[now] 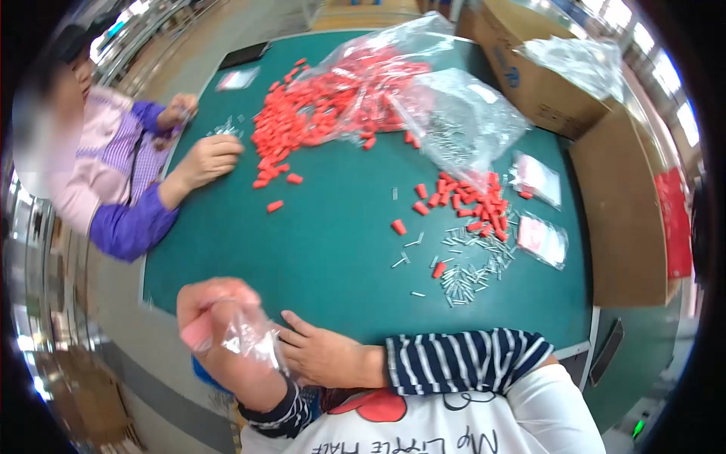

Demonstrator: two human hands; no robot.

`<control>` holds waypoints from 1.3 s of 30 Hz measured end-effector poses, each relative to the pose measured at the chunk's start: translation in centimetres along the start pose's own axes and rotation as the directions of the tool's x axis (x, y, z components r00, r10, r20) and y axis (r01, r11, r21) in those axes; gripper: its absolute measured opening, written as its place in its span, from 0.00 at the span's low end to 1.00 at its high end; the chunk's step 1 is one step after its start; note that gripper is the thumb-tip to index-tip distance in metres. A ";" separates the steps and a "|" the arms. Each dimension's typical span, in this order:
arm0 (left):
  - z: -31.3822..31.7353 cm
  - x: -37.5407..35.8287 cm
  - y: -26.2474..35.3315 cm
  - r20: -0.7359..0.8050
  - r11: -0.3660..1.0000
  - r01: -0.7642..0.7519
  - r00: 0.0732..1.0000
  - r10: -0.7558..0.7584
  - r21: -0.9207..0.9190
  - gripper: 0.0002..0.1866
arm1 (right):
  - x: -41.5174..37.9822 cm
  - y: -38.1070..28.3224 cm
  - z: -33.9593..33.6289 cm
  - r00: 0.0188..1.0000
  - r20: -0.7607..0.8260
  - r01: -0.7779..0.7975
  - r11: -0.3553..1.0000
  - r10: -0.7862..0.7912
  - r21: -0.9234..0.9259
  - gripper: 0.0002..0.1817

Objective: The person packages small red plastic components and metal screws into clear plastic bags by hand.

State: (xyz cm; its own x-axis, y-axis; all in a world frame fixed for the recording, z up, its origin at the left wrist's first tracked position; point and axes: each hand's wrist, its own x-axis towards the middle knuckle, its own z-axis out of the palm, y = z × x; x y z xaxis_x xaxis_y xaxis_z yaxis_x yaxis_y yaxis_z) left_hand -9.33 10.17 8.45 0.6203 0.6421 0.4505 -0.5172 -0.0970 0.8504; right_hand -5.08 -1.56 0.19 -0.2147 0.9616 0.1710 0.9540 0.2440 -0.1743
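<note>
My left hand [219, 306] is raised at the table's near left edge, its fingers curled. A crumpled clear plastic bag [253, 339] hangs from it across the wrist; motion blur hides the exact grip. My right hand [325, 356] lies just to the right with fingers stretched and thumb apart, its fingertips against or behind the bag. Beyond them on the green table [318, 250] are loose red caps [473, 204] and a scatter of small metal pins [461, 284]. Two small filled bags, an upper one [537, 180] and a lower one [542, 240], lie at the right.
A large pile of red caps [318, 113] spills from a clear bag at the back. Another clear bag [461, 121] holds metal pieces. Cardboard boxes [544, 76] stand along the right. A co-worker's hand [215, 160] rests at the left edge beside metal pins.
</note>
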 end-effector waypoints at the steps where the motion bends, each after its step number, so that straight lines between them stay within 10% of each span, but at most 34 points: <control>1: -0.1 -0.1 -0.2 -0.028 1.000 0.003 1.000 -0.002 0.008 0.15 | 0.0 0.2 0.1 1.000 0.010 -0.023 1.000 0.023 0.020 0.44; 10: 3.9 1.3 -1.8 0.057 0.969 0.234 0.970 -0.238 0.074 0.08 | -11.8 4.4 -4.1 0.930 0.014 -0.366 0.929 0.367 -0.042 0.48; 16: 7.9 1.8 -4.1 0.232 0.894 0.361 0.876 -0.423 0.266 0.07 | -17.4 6.6 -6.7 0.814 -0.239 -0.555 0.830 0.529 -0.054 0.29; 19: 9.8 1.5 -4.5 0.357 0.860 0.383 0.793 -0.493 0.337 0.05 | -18.1 6.4 -7.8 0.508 -0.430 -0.521 0.664 0.746 0.536 0.19; 21: 10.2 1.2 -5.8 0.480 0.865 0.326 0.730 -0.487 0.381 0.06 | -17.9 6.3 -8.1 0.298 -0.342 -0.205 0.410 0.891 0.889 0.17; 25: 11.3 0.4 -7.1 0.628 0.889 0.179 0.650 -0.429 0.422 0.06 | -17.6 6.4 -8.6 0.428 -0.393 -0.289 0.535 0.814 0.794 0.12; 32: 11.7 -0.4 -7.6 0.592 0.880 0.254 0.662 -0.461 0.402 0.05 | -17.6 6.4 -7.3 0.342 -0.279 -0.253 0.374 0.897 0.892 0.06; 39: 11.5 -1.1 -8.4 0.540 0.872 0.176 0.724 -0.429 0.457 0.04 | -17.1 6.6 -7.1 0.266 -0.470 -0.348 0.539 0.842 0.768 0.08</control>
State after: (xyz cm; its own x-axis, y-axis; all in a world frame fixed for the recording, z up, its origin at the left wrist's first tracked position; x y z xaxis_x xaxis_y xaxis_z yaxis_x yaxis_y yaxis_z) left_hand 1.04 1.54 3.95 0.9895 0.0960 0.1080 -0.0721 -0.3195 0.9448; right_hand 6.33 -17.33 2.98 0.8441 0.4023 0.3545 0.4277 -0.1064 -0.8976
